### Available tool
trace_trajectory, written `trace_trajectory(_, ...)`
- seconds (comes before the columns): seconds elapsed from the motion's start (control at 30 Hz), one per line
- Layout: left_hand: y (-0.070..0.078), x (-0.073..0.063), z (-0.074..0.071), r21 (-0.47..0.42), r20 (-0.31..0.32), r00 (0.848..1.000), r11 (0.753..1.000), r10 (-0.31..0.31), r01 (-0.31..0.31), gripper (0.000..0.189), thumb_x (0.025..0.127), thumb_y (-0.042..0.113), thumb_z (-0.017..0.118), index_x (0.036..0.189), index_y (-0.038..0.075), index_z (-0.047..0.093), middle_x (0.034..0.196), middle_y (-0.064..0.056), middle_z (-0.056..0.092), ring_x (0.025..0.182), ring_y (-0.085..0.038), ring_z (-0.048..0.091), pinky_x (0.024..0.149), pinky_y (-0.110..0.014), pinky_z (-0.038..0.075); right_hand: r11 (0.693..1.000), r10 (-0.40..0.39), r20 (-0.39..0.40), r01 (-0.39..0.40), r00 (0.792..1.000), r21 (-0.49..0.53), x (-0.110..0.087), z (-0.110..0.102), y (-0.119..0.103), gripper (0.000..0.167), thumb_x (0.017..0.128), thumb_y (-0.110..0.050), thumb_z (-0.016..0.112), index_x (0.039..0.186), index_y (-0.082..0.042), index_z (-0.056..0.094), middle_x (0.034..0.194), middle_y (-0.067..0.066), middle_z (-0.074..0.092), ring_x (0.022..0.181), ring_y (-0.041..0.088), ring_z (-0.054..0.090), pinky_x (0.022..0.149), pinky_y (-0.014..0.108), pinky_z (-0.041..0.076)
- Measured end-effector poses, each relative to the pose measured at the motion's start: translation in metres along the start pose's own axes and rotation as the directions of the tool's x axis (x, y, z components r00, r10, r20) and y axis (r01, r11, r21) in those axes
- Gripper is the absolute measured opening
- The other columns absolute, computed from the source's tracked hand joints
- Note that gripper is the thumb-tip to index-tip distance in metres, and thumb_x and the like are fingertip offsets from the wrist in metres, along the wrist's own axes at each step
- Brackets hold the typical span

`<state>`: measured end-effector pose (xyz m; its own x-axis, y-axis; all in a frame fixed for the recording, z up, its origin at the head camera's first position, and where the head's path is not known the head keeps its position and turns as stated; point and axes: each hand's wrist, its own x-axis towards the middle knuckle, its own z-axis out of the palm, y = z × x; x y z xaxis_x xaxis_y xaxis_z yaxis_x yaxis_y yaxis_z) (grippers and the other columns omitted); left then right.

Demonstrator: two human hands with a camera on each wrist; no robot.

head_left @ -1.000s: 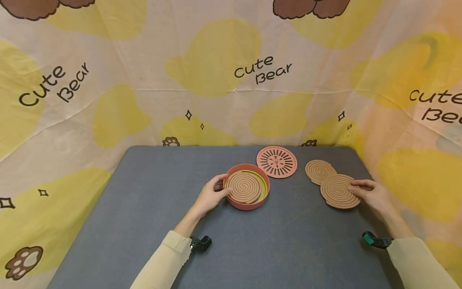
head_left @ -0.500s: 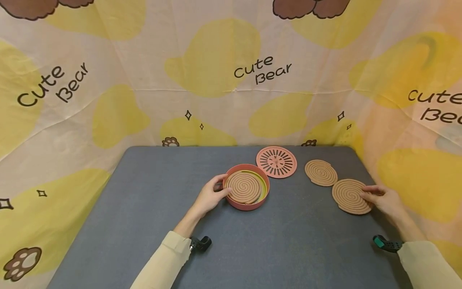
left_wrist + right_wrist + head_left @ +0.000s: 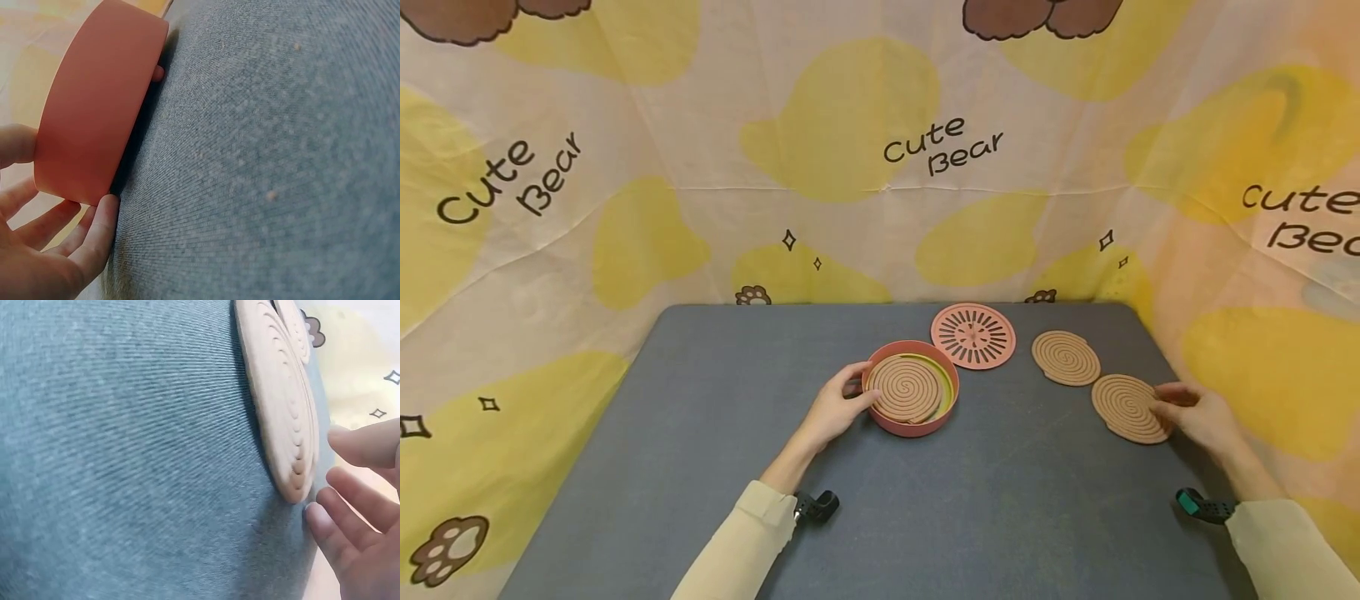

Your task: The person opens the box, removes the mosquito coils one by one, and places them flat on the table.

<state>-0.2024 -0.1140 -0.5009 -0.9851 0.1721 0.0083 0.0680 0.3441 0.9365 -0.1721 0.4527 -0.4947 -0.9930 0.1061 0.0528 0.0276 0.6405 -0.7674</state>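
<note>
In the head view, a round reddish-pink mosquito coil box (image 3: 887, 429) stands on the table with a tan mosquito coil (image 3: 906, 389) lying inside it. My left hand (image 3: 837, 404) holds its left side at the rim; in the left wrist view, fingertips (image 3: 103, 209) lie against the outer wall and low edge. To the right, another mosquito coil (image 3: 1126, 408) lies flat on the table. My right hand (image 3: 1202, 423) is at its right edge. The right wrist view shows spread fingers (image 3: 322, 519) just off the rim of that coil, with nothing between them.
A pink slotted lid (image 3: 973, 336) lies behind the box, close to its rim. One more coil (image 3: 1066, 358) rests behind and left of the right-hand coil. The grey table (image 3: 1000, 517) ends at a printed cloth backdrop (image 3: 820, 167).
My right hand has slid its coil right and slightly toward me, off the coil behind, and the fingers now stand apart from it. The left hand and box have stayed put.
</note>
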Motion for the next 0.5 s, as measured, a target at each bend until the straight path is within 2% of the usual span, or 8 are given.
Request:
trace_trajectory(0.1, 0.0, 0.0, -0.001, 0.002, 0.002, 1.0, 1.0, -0.005, 0.005, 0.053, 0.095, 0.021, 0.074, 0.145, 0.014, 0.056, 0.139, -0.011, 0.058, 0.12, -0.031, 0.06, 0.087, -0.042, 0.054, 0.999, -0.016, -0.014, 0.015, 1.0, -0.051, 0.001, -0.001, -0.005, 0.045, 0.095, -0.016, 0.073, 0.122, 0.016, 0.06, 0.09, -0.024, 0.061, 0.077, -0.01, 0.052, 0.062, 0.019, 0.046)
trace_trajectory(0.27, -0.001, -0.001, -0.002, -0.002, 0.011, 1.0, 1.0, -0.005, 0.005, 0.053, 0.096, 0.02, 0.074, 0.146, 0.014, 0.056, 0.139, -0.011, 0.058, 0.12, -0.031, 0.06, 0.087, -0.042, 0.055, 0.998, -0.03, -0.015, 0.029, 0.999, -0.053, 0.003, 0.005, -0.013, 0.042, 0.095, -0.016, 0.073, 0.121, 0.015, 0.062, 0.089, -0.022, 0.064, 0.079, -0.012, 0.051, 0.063, 0.017, 0.046)
trace_trajectory(0.37, -0.001, -0.001, -0.002, -0.007, 0.012, 1.0, 1.0, -0.003, 0.003, 0.053, 0.096, 0.02, 0.074, 0.145, 0.014, 0.056, 0.14, -0.011, 0.058, 0.12, -0.031, 0.06, 0.086, -0.041, 0.055, 0.998, -0.046, 0.0, 0.045, 0.999, -0.048, 0.006, 0.011, -0.021, 0.04, 0.095, -0.016, 0.073, 0.12, 0.014, 0.063, 0.093, -0.01, 0.069, 0.08, -0.011, 0.051, 0.065, 0.015, 0.046)
trace_trajectory(0.5, -0.001, 0.0, -0.002, -0.015, 0.014, 1.0, 1.0, -0.004, 0.004, 0.053, 0.096, 0.02, 0.074, 0.145, 0.014, 0.056, 0.14, -0.011, 0.058, 0.12, -0.031, 0.06, 0.086, -0.041, 0.055, 0.995, -0.08, 0.018, 0.081, 0.997, -0.051, 0.008, 0.023, -0.035, 0.036, 0.097, -0.015, 0.072, 0.12, 0.012, 0.065, 0.102, 0.015, 0.072, 0.079, -0.007, 0.057, 0.065, 0.017, 0.048)
